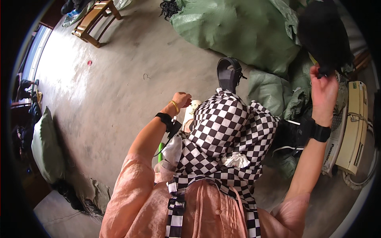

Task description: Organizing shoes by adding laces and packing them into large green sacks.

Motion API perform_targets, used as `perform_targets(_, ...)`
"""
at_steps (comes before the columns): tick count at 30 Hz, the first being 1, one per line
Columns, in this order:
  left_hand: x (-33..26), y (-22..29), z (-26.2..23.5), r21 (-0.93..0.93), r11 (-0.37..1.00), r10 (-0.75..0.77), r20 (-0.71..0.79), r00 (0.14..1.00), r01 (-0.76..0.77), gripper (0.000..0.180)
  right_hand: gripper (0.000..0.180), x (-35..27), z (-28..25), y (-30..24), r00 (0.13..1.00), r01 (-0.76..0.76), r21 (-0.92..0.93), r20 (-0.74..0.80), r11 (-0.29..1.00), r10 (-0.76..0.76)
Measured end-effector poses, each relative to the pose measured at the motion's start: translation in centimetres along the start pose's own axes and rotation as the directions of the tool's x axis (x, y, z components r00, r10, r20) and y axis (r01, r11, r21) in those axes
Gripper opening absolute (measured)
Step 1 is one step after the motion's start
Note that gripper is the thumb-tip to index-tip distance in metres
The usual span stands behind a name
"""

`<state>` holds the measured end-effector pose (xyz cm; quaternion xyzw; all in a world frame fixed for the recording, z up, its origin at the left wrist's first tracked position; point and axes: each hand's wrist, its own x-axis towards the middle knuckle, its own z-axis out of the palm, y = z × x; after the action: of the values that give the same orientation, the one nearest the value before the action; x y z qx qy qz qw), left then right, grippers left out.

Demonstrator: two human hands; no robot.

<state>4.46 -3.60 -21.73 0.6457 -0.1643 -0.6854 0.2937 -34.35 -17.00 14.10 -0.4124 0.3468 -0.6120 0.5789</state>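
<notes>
My right hand [324, 92] is raised at the far right, its fingertips pinched on the lower end of a black, soft-looking fabric piece [323, 35]. That piece hangs in front of the green sacks, and its exact kind is not clear. My left hand [182, 100] is held beside my knee, above a pale spotted thing [193, 106], with its fingers curled in. Whatever may be in those fingers is hidden. A black and white checkered apron [218, 127] covers my lap, with a crumpled white wad [237, 160] lying on it.
Large green sacks [234, 31] fill the far side and right. Beige electrical units [353, 127] with a looped cable stand at the right edge. A wooden stool [95, 22] is at the far left, and a pale green sack [47, 146] leans at the left. My black sandal [229, 75] rests ahead.
</notes>
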Motion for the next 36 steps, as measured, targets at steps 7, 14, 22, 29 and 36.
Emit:
perform_targets(7, -1.0, 4.7, 2.4, -0.328, 0.937, 0.129, 0.001, 0.992, -0.122, 0.027, 0.031, -1.1, 7.8, -1.9, 0.994, 0.091, -0.154, 0.067, 0.984, -0.082)
perform_targets(14, -3.8, 14.3, 12.3, -0.236, 0.946, 0.254, 0.118, 0.960, -0.221, 0.095, 0.031, -5.5, 10.5, -5.0, 0.994, 0.032, -0.126, 0.110, 0.992, -0.018)
perform_targets(22, 0.1, 14.1, 13.8, -0.090, 0.976, 0.186, -0.147, 0.971, -0.201, 0.041, 0.043, -13.2, 12.0, -7.5, 0.838, 0.421, -0.876, 0.475, -0.235, -0.270)
perform_targets(29, -9.1, 22.4, 3.9, -0.599, 0.676, 0.682, 0.288, 0.672, -0.429, 0.016, 0.035, -10.0, -2.7, -6.4, 0.989, 0.146, -0.487, 0.059, 0.861, -0.134)
perform_targets(36, -22.3, 22.9, 1.0, -0.457, 0.793, 0.605, 0.519, 0.603, -0.403, 0.027, 0.026, -9.2, 6.4, 0.9, 0.996, 0.073, -0.634, 0.092, 0.770, -0.019)
